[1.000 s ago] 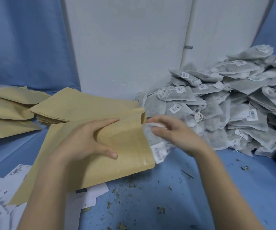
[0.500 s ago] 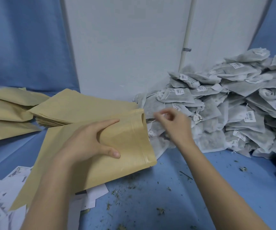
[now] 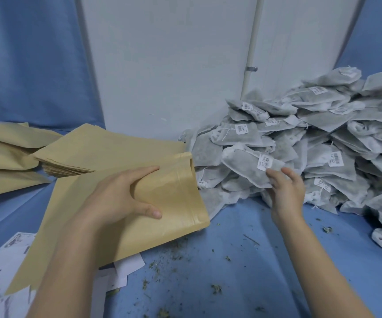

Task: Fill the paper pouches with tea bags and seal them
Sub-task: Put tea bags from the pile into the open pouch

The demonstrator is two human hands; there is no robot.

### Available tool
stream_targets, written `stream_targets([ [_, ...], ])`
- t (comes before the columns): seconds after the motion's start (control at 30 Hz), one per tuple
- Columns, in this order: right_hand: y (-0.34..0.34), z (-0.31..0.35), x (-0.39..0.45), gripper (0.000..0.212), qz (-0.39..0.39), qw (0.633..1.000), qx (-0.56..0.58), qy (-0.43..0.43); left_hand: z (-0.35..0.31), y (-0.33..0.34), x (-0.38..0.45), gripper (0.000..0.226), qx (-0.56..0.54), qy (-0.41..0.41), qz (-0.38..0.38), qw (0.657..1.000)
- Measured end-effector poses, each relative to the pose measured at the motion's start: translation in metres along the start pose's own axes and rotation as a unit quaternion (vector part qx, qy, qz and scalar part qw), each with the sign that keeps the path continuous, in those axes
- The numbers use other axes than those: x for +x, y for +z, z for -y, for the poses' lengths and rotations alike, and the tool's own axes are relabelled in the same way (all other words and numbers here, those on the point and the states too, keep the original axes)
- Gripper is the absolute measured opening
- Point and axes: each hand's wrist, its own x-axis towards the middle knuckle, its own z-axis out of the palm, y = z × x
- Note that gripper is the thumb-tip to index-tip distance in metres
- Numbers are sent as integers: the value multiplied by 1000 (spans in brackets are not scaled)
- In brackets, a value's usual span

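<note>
Blue cloth (image 3: 265,260) covers the work surface, and close to the person it carries scattered tea crumbs (image 3: 216,289) and, at the near left, some white printed paper sheets (image 3: 125,269). A little farther, the left hand (image 3: 121,198) grips the paper pouch (image 3: 167,203) near its open end, with the fingers over the upper edge and the thumb pressed on the front face. The mouth of the pouch points to the right, toward the tea. It looks only slightly open; I cannot tell how wide.

On the right, at about the same depth, the right hand (image 3: 286,193) pinches one tea bag (image 3: 247,167) at its near end. This bag is lifted a little above the heap and its white tag is turned up. It is near the pouch mouth but apart from it, not yet inside.

Behind the pouch lies a stack of empty pouches (image 3: 107,150), and more pouches (image 3: 4,152) lie far left. The big pile of tea bags (image 3: 323,143) rises at the right, against the white wall (image 3: 174,65).

I think the risk now is at the entry. If the mouth stays narrow, the soft bag can fold or catch on the edge. Its string may also hook a neighbour in the pile and drag it out. A rough push could tear the thin fabric and spill more crumbs.
</note>
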Motion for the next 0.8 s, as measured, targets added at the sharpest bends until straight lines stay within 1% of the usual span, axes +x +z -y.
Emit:
stream_targets([
  [0.07, -9, 7, -5, 24, 72, 997, -6, 1, -1, 0, 0, 98, -2, -1, 2, 1000],
  [0.13, -13, 11, -12, 24, 158, 986, -55, -9, -2, 0, -1, 96, -1, -1, 0, 1000],
  [0.23, -6, 14, -27, 23, 263, 956, -127, -26, -5, -2, -2, 96, -8, 6, 2, 1000],
  [0.3, 14, 9, -43, 24, 335, 926, -172, -35, -10, -2, -2, 95, -22, 25, 12, 999],
  [0.37, 44, -7, -58, 22, 410, 876, -252, -19, -16, 1, -2, 95, -24, 38, 33, 998],
  [0.4, 61, -15, -63, 22, 431, 846, -314, -20, -18, 4, -1, 96, -16, 38, 49, 998],
  [0.5, 80, -23, -64, 22, 479, 739, -473, 29, -18, 7, -1, 94, 15, 21, 77, 997],
  [0.53, 86, -16, -65, 24, 500, 701, -509, 26, -16, 7, -2, 92, 20, 14, 74, 997],
  [0.57, 92, -7, -64, 31, 525, 671, -524, 6, -13, 6, -2, 92, 19, 9, 69, 997],
  [0.6, 95, 3, -65, 36, 545, 655, -522, -37, -11, 4, -2, 93, 13, 5, 61, 998],
  [0.63, 93, 10, -65, 35, 543, 672, -496, -90, -9, 3, -1, 94, 4, 5, 51, 999],
  [0.67, 92, 11, -61, 27, 508, 722, -451, -133, -8, 2, -1, 95, -4, 4, 38, 999],
  [0.7, 90, 8, -53, 17, 438, 791, -396, -160, -7, 1, -1, 96, -13, 0, 26, 1000],
  [0.73, 88, 4, -43, 12, 336, 853, -357, -180, -7, 1, 0, 97, -20, -5, 14, 1000],
  [0.77, 86, -2, -31, 12, 231, 895, -336, -179, -6, 1, 0, 97, -25, -11, 2, 1000],
  [0.8, 85, -5, -22, 18, 155, 911, -340, -174, -6, 1, 0, 98, -26, -16, -11, 999],
])
